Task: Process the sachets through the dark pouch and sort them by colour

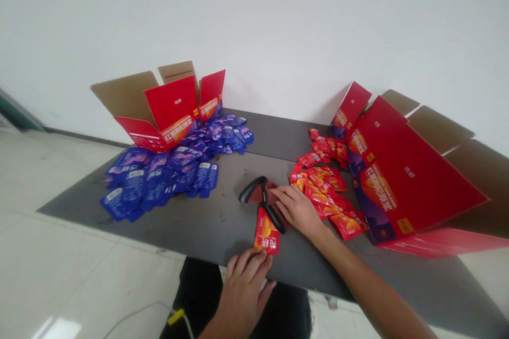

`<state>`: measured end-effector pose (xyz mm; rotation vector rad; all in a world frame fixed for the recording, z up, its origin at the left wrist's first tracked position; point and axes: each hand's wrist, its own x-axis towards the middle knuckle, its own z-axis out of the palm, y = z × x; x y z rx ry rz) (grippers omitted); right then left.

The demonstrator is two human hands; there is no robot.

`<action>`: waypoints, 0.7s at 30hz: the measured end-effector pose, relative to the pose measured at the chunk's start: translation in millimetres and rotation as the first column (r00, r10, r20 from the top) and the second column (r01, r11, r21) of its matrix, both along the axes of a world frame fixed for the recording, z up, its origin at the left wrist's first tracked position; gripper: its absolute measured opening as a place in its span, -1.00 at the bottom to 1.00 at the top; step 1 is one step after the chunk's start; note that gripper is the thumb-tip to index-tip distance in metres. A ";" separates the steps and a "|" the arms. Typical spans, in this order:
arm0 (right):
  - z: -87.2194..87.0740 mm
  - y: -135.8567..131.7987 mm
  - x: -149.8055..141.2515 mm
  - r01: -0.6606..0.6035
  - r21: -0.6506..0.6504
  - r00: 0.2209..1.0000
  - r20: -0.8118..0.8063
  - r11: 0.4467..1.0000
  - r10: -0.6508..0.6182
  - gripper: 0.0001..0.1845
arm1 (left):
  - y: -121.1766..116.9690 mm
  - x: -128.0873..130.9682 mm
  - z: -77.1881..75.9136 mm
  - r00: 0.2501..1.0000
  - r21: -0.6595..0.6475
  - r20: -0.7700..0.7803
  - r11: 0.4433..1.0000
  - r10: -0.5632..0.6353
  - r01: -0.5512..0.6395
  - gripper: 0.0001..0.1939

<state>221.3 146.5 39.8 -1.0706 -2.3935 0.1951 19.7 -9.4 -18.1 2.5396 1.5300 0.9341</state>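
Nearest us, left hand point(243, 288) curls its fingers over a glossy red sachet point(266, 231) on the grey counter point(222, 233); right hand point(296, 210), open and flat, touches black-handled scissors point(254, 191) beside loose red sachets point(322, 190).

The red carton point(178, 129) reads 红枣枸杞原浆 in white; the red sachet point(266, 232) shows 纯 (upside down, next character blurred).

The red sachet point(266, 233), printed with an orange-yellow design, lies flat and slightly angled, its print upside down to the viewer. Just beyond it, to the far side, black-handled scissors point(253, 189) lie flat, loops to the left, across a crumpled red piece point(272, 189), partly hidden, its exact shape impossible to tell
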 end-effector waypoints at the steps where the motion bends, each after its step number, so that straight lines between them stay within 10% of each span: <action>1: 2.3 -12.4 -0.9 -0.015 0.000 1.000 -0.018 1.000 0.015 -0.55 | -0.8 0.5 -2.5 1.000 -0.005 -0.002 1.000 0.004 -0.004 -0.70; 6: -5.7 -64.7 -9.1 -0.200 -0.139 0.979 -0.003 0.970 0.202 -0.60 | -5.4 3.3 -14.4 0.997 -0.081 0.045 0.995 0.058 -0.054 -0.76; 14: 1.5 9.6 -10.7 0.016 -0.015 0.997 0.075 1.000 -0.015 -0.61 | -1.0 -0.8 1.3 1.000 -0.065 -0.008 0.998 0.001 -0.002 -0.67; 21: -2.7 -60.7 -15.7 -0.179 -0.146 0.982 0.027 0.973 0.184 -0.58 | -6.9 3.8 -0.6 0.995 -0.222 0.087 0.974 0.056 -0.035 -0.77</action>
